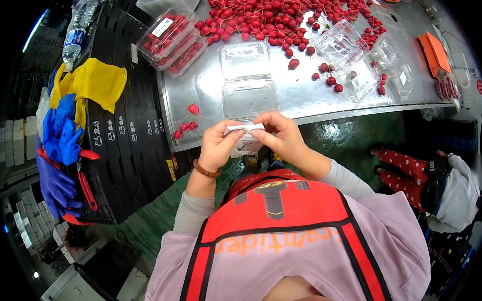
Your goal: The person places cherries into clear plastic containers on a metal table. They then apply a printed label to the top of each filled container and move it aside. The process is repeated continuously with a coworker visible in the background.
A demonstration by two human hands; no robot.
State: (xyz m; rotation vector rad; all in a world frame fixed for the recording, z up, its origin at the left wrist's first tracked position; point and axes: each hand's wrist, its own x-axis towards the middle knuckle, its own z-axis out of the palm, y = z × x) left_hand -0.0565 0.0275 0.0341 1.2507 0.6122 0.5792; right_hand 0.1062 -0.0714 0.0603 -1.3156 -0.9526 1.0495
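Between the fingertips and thumbs of my left hand (pixel 217 146) and my right hand (pixel 283 138) is a strip of white labels (pixel 246 128). Its lower part hangs down below my fingers, close to the steel table's front edge. Just beyond my hands, an open clear plastic clamshell box (pixel 248 95) lies flat on the table, with no radishes in it. Several loose red radishes (pixel 192 109) lie to the left of it. Farther left stands a stack of clamshells filled with radishes (pixel 173 39), the top one bearing a printed label.
A large heap of radishes (pixel 268 14) covers the far side of the steel table (pixel 199 88). Clear clamshells (pixel 340 43) and orange devices (pixel 434 54) are at right. Black crates (pixel 125 154) at left carry yellow gloves (pixel 99 82) and blue gloves (pixel 63 131). Another person (pixel 429 179) is at right.
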